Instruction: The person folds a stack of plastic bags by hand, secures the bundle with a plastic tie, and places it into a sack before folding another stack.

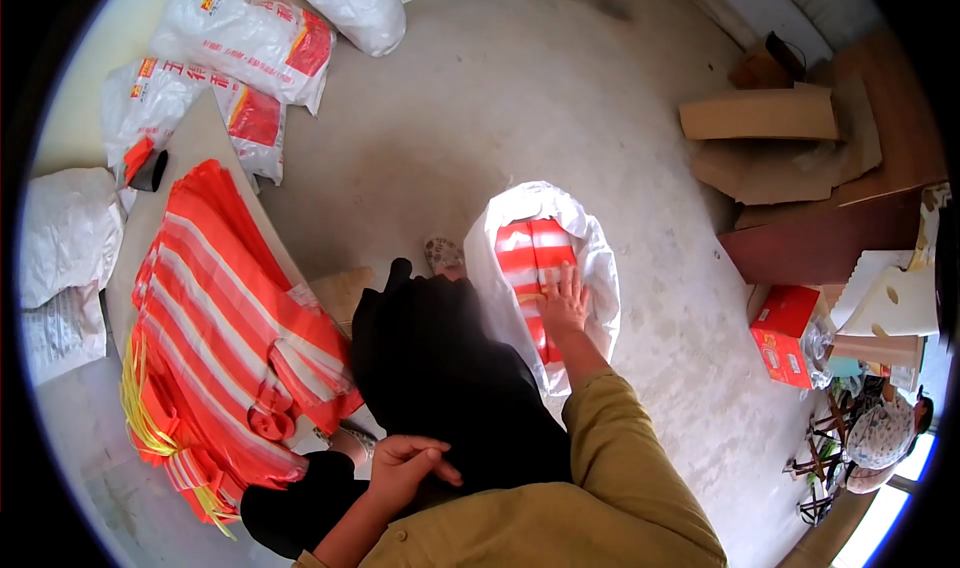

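My right hand (566, 302) lies flat, fingers spread, on folded red-and-white striped bags (530, 258) packed inside an open white woven sack (597, 268). The sack stands on the floor with its rim turned outward around them. Over my lap, my left hand (408, 473) is loosely closed, with fingers curled and nothing visible in it. To my left, a large pile of red-and-white striped bags (215, 298) is spread over a table, close to my left knee. Yellow strips (145, 408) hang at the pile's near left edge.
White printed sacks (245, 43) lie at the upper left, beside the table's far end. Flattened cardboard (760, 118) leans at the upper right. A red box (785, 333) stands on the right. Another person (880, 433) sits farther off at the lower right.
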A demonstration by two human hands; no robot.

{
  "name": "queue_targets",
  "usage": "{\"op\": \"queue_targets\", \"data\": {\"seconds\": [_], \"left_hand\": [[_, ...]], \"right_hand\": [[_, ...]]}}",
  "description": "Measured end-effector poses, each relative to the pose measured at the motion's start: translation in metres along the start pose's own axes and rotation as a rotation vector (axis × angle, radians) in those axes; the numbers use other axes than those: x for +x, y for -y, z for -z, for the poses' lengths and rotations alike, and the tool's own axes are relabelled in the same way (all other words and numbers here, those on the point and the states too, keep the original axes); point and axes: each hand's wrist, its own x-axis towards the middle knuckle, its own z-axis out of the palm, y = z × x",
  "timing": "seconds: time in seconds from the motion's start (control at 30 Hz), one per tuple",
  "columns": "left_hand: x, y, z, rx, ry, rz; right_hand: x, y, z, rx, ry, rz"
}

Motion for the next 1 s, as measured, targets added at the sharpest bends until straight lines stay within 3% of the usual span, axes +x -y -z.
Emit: {"op": "queue_targets", "data": {"seconds": [0.1, 0.13, 0.23, 0.37, 0.4, 0.6, 0.8, 0.9, 1.0], "left_hand": [[0.0, 0.002, -0.001, 0.001, 0.004, -0.009], [0.0, 0.003, -0.001, 0.004, 0.007, -0.013], [0.001, 0.004, -0.002, -0.021, 0.014, -0.004], [0.001, 0.001, -0.001, -0.007, 0.02, 0.003], [0.0, 0.003, 0.0, -0.011, 0.018, 0.012], [-0.001, 0.0, 0.001, -0.019, 0.024, 0.031], [0.0, 0.002, 0.002, -0.053, 0.037, 0.034], [0.0, 0.003, 0.0, -0.064, 0.041, 0.038], [0.0, 0.003, 0.001, -0.067, 0.039, 0.029]], "right_hand": [[0.022, 0.002, -0.023, -0.06, -0.079, 0.302], [0.027, 0.01, -0.017, 0.051, -0.08, 0.412], [0.06, 0.034, -0.009, -0.031, -0.05, 0.592], [0.094, 0.051, -0.02, -0.119, 0.016, 0.532], [0.096, 0.057, -0.009, -0.19, 0.149, 0.504], [0.099, 0.066, 0.009, -0.148, 0.289, 0.508], [0.08, 0.061, 0.008, -0.306, 0.156, 0.569], [0.081, 0.047, -0.018, -0.181, -0.271, 0.728], [0.087, 0.063, 0.007, -0.223, 0.212, 0.561]]}}
